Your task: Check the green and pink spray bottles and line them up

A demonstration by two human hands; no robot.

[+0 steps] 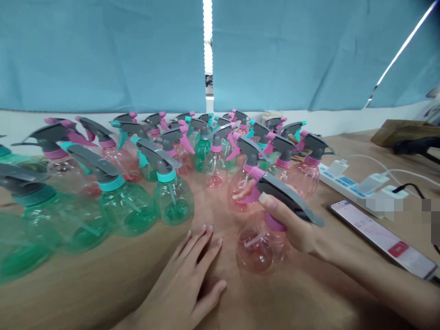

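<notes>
"How do we have our left hand (192,270) just now?"

"Palm down on the wooden table (103,284), wide, with the fingers slightly spread. Just ahead of it we see a green trigger spray bottle (175,201) with a turquoise collar."

"And our right hand (299,231)?"

"Wrapped round the upper part of a pink trigger spray bottle (259,250), thumb on the near side, below its grey head. We see the bottle lean, to the right of our left hand; we can't tell whether its base touches the table."

"What else do we have around it?"

"Behind it stand more pink spray bottles (215,168), and over on our left more green spray bottles (129,213). On our right, a smartphone (381,238) lies near a white power strip (347,181) with chargers (373,182) plugged in."
</notes>
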